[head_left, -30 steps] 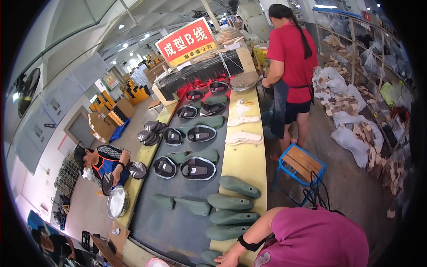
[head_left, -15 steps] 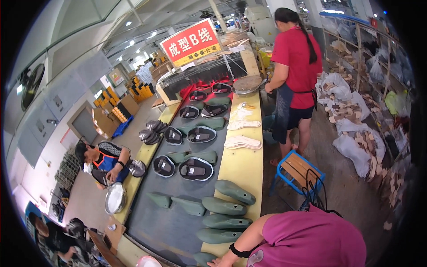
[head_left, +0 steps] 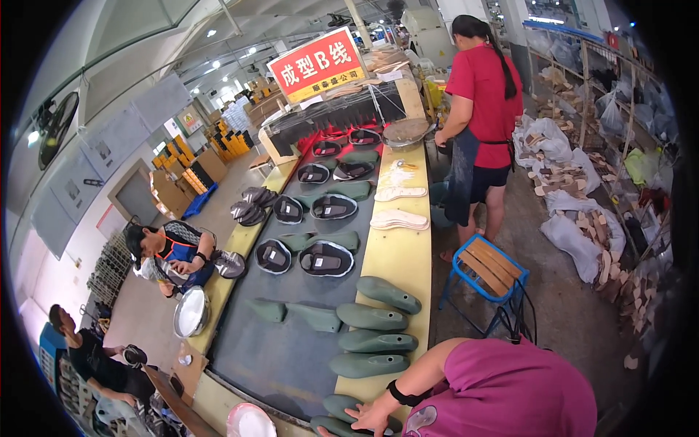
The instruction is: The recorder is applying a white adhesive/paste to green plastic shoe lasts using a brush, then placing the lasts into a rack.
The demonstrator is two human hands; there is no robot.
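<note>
Factory conveyor belt, smooth green shoe lasts, wearer's own hands unseen

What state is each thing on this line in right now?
Green shoe lasts: bare, lying on their sides along the belt's right edge.
Black shoe uppers: lying spaced on the belt.
White insoles: stacked flat on the yellow side board.
Blue stool: upright, unoccupied.
Co-worker's hand: resting on the nearest green last.
</note>
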